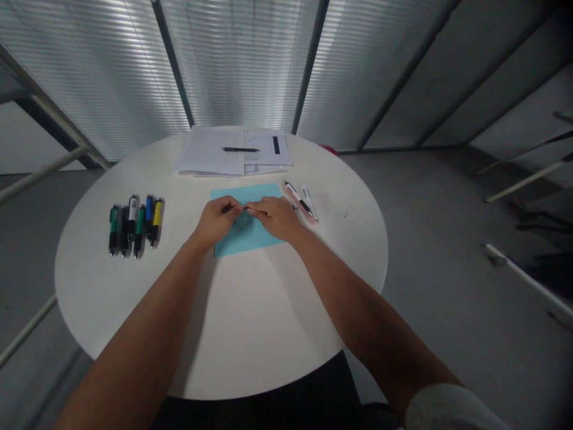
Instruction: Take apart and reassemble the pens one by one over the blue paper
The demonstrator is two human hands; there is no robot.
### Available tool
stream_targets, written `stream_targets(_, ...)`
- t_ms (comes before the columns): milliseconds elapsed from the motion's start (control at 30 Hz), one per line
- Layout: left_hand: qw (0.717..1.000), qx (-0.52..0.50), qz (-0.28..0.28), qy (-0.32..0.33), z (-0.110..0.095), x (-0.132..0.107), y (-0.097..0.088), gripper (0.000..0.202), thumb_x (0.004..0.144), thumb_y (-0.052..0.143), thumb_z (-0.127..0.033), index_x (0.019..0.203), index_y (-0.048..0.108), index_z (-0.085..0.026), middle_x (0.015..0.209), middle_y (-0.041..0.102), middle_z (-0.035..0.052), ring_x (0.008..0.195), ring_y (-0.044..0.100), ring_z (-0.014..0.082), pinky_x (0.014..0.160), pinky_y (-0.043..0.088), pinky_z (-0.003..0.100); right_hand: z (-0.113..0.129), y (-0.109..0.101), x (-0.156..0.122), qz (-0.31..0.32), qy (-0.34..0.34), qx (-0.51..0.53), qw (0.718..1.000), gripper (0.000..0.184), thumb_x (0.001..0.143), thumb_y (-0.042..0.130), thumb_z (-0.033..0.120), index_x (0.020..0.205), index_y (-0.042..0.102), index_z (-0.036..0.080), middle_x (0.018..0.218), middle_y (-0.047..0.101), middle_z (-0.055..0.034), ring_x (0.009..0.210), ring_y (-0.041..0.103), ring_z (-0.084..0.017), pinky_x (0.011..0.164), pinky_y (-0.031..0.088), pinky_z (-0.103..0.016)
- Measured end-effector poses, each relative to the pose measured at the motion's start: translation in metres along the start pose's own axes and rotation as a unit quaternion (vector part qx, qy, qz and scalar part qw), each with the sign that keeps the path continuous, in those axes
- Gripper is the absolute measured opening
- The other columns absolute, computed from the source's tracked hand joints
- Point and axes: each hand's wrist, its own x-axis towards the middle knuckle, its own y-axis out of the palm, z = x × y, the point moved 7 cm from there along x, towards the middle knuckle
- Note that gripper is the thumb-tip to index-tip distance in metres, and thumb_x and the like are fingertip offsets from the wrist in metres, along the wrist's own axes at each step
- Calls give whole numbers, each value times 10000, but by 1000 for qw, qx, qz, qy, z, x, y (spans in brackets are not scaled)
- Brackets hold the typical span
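Over a light blue sheet, my left hand and my right hand meet fingertip to fingertip. A slim dark pen part is pinched in the left fingers. The right thumb and fingers close on the same dark piece, or one joined to it; the fingers hide most of it, so I cannot tell which. Just right of the right hand lie a black-and-white pen, a pink strip-like piece and a white, clear-looking tube.
Several pens lie in a group at the left of the round white table, among them a green pen and a yellow pen. At the back, a black pen rests on stacked papers. Pale metal bars stand at the right.
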Motion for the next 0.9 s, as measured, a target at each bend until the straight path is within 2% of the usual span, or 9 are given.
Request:
stream_targets(233,999,-41,-18,-11,3,1,-3,182,764,608,-341,684,612,-178,645,582,10,641,507,154,647,387,309,-5,1,1,2,15,0,1000,360,1018,416,423,1251,675,333,1010,707,-50,983,588,-211,831,326,-328)
stream_targets(433,999,21,20,14,-8,0,3,204,768,598,-353,681,623,-171,650,574,6,663,512,156,663,384,305,1,2,0,17,-1,-4,1000,359,1023,404,418,1246,675,340,995,705,-44,971,587,-209,806,315,-321)
stream_targets(700,1000,17,13,-1,-4,-1,1,226,776,588,-375,692,617,-167,636,560,1,634,485,147,634,369,298,-1,1,0,8,3,3,1000,366,1024,399,424,1269,660,345,1005,701,-40,968,576,-204,823,312,-325)
stream_targets(900,999,33,21,15,-7,-1,3,210,774,582,-360,694,624,-171,651,584,6,659,512,154,653,392,297,2,1,-1,16,-3,-2,1000,352,1020,414,417,1252,669,346,1016,705,-40,975,578,-210,815,311,-328)
